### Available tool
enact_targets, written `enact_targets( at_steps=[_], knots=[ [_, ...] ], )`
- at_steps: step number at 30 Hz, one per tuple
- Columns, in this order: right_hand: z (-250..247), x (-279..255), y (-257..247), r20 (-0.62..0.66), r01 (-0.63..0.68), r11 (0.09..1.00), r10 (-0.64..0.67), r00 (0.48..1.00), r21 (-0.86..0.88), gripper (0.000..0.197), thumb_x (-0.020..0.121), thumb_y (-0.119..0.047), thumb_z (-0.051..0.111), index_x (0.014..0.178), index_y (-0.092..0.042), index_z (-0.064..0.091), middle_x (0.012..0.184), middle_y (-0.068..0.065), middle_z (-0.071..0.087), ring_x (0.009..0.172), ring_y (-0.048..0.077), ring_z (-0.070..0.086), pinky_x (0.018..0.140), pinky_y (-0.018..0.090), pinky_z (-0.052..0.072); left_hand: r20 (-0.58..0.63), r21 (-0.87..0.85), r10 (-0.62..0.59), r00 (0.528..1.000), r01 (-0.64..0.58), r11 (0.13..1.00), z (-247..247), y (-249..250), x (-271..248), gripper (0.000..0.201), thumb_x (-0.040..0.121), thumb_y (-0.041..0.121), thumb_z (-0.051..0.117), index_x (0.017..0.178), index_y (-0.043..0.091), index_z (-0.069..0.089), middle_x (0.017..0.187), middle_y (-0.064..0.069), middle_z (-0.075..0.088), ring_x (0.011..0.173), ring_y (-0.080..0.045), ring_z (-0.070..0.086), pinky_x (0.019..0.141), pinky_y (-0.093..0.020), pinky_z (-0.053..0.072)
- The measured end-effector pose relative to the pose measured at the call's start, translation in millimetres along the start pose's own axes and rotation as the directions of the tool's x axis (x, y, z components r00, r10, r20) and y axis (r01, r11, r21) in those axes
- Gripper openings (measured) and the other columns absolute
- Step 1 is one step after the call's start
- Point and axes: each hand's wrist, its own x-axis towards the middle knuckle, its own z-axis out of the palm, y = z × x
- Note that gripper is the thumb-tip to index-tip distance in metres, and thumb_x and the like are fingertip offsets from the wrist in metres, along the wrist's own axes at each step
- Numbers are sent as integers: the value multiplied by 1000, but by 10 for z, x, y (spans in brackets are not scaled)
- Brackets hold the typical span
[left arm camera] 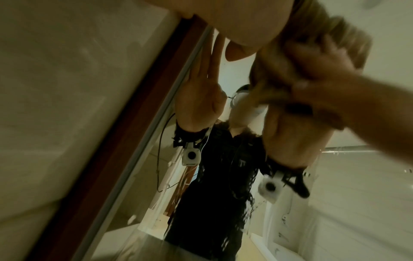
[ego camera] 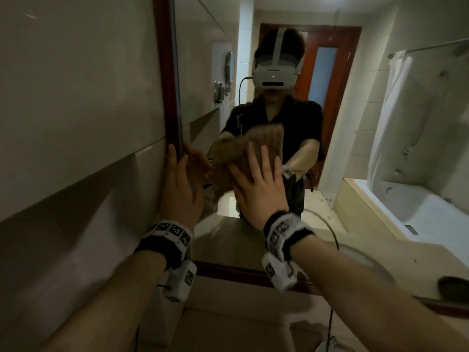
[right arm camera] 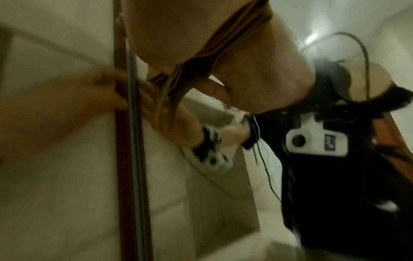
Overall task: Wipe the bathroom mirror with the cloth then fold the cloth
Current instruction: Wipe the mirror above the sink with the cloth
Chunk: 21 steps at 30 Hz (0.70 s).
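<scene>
The mirror (ego camera: pixel 355 123) has a red-brown frame (ego camera: pixel 166 85) and hangs on the tiled wall. My right hand (ego camera: pixel 258 179) presses a tan cloth (ego camera: pixel 271 138) flat against the glass, fingers straight and spread. Part of the cloth hangs bunched below and left of the palm. My left hand (ego camera: pixel 177 179) rests flat at the mirror's left edge, fingers straight, beside the cloth. In the left wrist view my left hand (left arm camera: pixel 223 17) lies on the glass and the cloth (left arm camera: pixel 348 31) is blurred. In the right wrist view the cloth (right arm camera: pixel 223 35) sits under my right hand (right arm camera: pixel 268 70).
A tiled wall (ego camera: pixel 76 123) runs left of the frame. Below the mirror is a beige countertop (ego camera: pixel 241 313) with a round basin (ego camera: pixel 368 262) at right and a dark brush-like object (ego camera: pixel 451 288). The glass reflects a person, a door, a bathtub and a shower curtain.
</scene>
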Motion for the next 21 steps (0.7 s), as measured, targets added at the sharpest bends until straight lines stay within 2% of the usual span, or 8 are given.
enact_targets(
  at_steps=[3, 5, 7, 10, 13, 16, 18, 21],
  knots=[
    [407, -616, -185, 179, 107, 994, -102, 979, -17, 52, 91, -45, 44, 142, -36, 42, 160, 6, 14, 148, 33, -4, 118, 55, 2, 51, 29, 7, 999, -8, 1000, 28, -107, -165, 73, 85, 6, 59, 149, 11, 24, 161, 5, -8, 148, -20, 10, 116, -40, 29],
    [496, -757, -260, 226, 102, 995, -95, 970, -21, 52, 88, -45, 45, 140, -35, 45, 159, 6, 19, 148, 32, 0, 118, 54, 3, 88, 1, 11, 996, -11, 1000, 28, -164, -245, 75, 83, 3, 58, 149, 13, 24, 160, 8, -12, 148, -15, 8, 116, -36, 28],
    [421, -562, -284, 199, 101, 995, -98, 975, -5, 49, 90, -45, 43, 138, -36, 48, 159, 6, 21, 147, 34, 5, 118, 54, 3, 115, -45, 7, 993, -2, 999, 5, -186, -304, 78, 82, 2, 59, 149, 16, 21, 158, 14, -16, 148, -13, 8, 115, -32, 30],
    [140, 66, -282, 33, 71, 997, -71, 997, 5, 46, 93, -45, 42, 138, -36, 48, 159, 10, 19, 147, 37, 9, 118, 55, 4, 155, -100, -29, 987, 45, 994, -22, -200, -389, 85, 82, 1, 60, 151, 19, 15, 156, 18, -18, 147, -11, 11, 109, -20, 30],
    [-100, 566, -312, -114, -20, 999, 23, 993, 31, 53, 94, -46, 36, 146, -37, 36, 160, 13, 12, 146, 40, 6, 116, 55, -2, 170, -137, -64, 983, 87, 987, 3, -260, -492, 87, 84, -5, 57, 152, 19, 10, 157, 15, -15, 145, -5, 7, 103, 1, 18],
    [-40, 500, -426, -106, -10, 1000, 11, 994, 9, 58, 93, -49, 31, 150, -36, 27, 160, 15, 10, 146, 42, 4, 116, 57, -1, 190, -173, -97, 977, 131, 976, 85, -366, -689, 92, 83, -10, 56, 152, 23, 6, 161, 9, -9, 139, 8, 0, 96, 10, 8],
    [225, 133, -525, -4, 92, 996, -92, 996, 1, 60, 92, -47, 37, 149, -35, 28, 161, 12, 10, 146, 40, 3, 117, 57, -1, 208, -141, -127, 970, 159, 977, 172, -460, -896, 95, 83, -7, 58, 151, 29, 2, 161, 10, -7, 133, 14, -2, 99, 8, 8],
    [805, -775, -723, 223, 221, 973, -231, 947, 68, 63, 84, -41, 55, 145, -31, 39, 159, 7, 18, 147, 34, 6, 118, 54, 0, 263, -122, -222, 939, 261, 958, 311, -602, -1214, 97, 84, 0, 58, 152, 31, -4, 160, 16, -5, 136, 9, 6, 113, -20, 23]
  ],
)
